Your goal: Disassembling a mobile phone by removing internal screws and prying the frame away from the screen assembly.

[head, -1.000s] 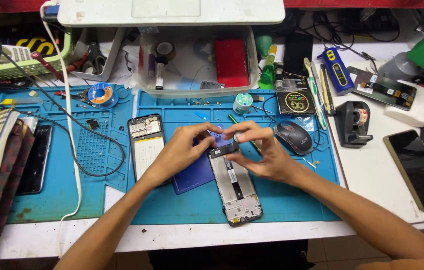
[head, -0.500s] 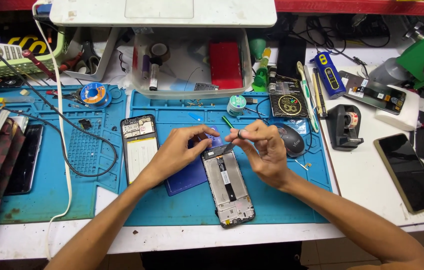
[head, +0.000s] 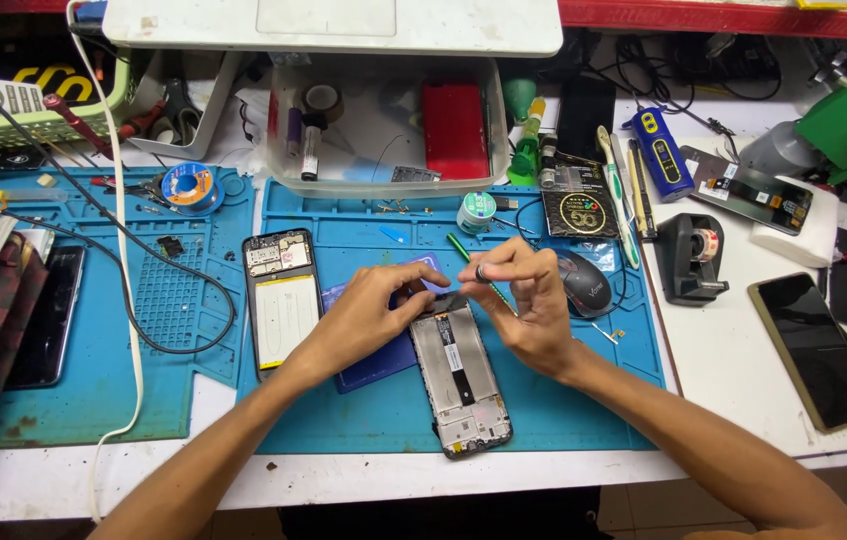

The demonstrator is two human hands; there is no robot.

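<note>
The opened phone (head: 461, 375) lies face down on the blue work mat (head: 583, 400), its lower end close to the mat's near edge and the table's front, its top end under both hands. The left hand (head: 368, 315) presses curled fingertips on the phone's upper left corner, over a dark blue card (head: 375, 358). The right hand (head: 526, 300) pinches a thin green tool (head: 462, 249) above the top edge. Bare mat lies open to the right of the phone, up to a computer mouse (head: 584, 283). Just left lies a second phone body (head: 283, 300). Beyond stands a clear plastic bin (head: 383, 185). Since the earlier frames the right hand has lifted off the phone's right edge and closed its fingers
</note>
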